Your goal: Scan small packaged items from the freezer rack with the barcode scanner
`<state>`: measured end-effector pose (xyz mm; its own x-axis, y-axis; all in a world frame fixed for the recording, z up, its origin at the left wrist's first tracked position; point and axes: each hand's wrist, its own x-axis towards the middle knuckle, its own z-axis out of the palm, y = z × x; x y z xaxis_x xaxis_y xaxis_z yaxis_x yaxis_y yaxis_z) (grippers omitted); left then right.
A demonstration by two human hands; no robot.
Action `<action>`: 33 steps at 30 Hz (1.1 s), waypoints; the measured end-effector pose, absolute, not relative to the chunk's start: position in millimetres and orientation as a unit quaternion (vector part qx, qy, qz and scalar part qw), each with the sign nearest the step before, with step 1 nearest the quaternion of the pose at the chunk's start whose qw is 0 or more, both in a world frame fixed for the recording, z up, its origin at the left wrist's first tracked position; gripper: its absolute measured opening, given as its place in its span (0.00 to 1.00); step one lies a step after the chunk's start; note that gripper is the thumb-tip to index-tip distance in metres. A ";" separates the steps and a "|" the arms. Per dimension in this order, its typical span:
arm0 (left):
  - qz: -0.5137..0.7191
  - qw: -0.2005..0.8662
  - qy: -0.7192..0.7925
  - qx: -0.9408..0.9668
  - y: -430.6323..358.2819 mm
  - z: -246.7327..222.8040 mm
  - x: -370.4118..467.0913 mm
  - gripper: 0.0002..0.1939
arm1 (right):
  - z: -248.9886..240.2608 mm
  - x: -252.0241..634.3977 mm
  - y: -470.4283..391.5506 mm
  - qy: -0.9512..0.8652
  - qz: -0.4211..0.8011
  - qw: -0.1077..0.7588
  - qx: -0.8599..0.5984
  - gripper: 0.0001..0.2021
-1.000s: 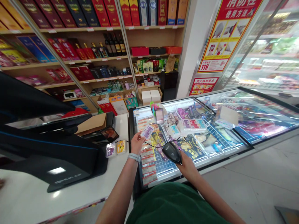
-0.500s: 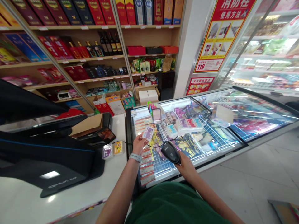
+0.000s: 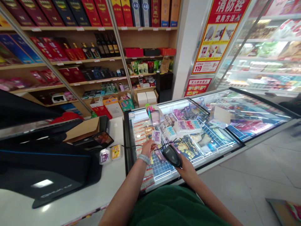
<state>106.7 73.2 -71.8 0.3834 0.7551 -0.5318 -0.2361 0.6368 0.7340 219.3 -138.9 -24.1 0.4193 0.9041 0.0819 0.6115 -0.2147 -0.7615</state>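
Observation:
My left hand [image 3: 148, 148], with a watch at the wrist, pinches a small clear pack with a purple-and-white label [image 3: 156, 137] over the left part of the glass-topped freezer [image 3: 162, 179]. My right hand [image 3: 185, 164] is wrapped round a black handheld scanner [image 3: 172, 155], just right of the pack and pointing up and left. A thin black cable [image 3: 135, 146] runs from the scanner to the left. On the white counter lie a purple pack [image 3: 104, 156] and a yellow pack [image 3: 116, 152], side by side.
A black monitor [image 3: 47, 172] stands on the counter at left, with an open cardboard box [image 3: 82, 130] behind it. More labelled packs [image 3: 189, 125] and an open white carton [image 3: 220, 116] sit on the freezer. Shelves [image 3: 89, 28] of boxes and bottles line the back.
My left hand has moved a little right with the purple pack, nearer the scanner, and the pack has turned more upright. My right hand still holds the scanner. The view has shifted slightly.

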 end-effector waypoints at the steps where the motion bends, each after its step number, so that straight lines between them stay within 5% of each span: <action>1: 0.313 0.785 0.454 0.282 72.2 -73.3 111.4 0.08 | -24.9 219.8 -139.6 -0.500 0.193 0.376 -0.756 0.20; 12: 0.251 0.816 0.449 0.263 69.1 -88.2 160.4 0.04 | -21.8 224.1 -147.0 -0.476 0.206 0.391 -0.761 0.22; 19: 0.226 0.807 0.474 0.270 69.9 -95.6 188.0 0.15 | -15.9 225.5 -147.3 -0.473 0.211 0.385 -0.764 0.23; 33: 0.231 0.743 0.526 0.343 65.6 -100.5 228.4 0.16 | -17.8 229.7 -149.7 -0.466 0.209 0.375 -0.774 0.20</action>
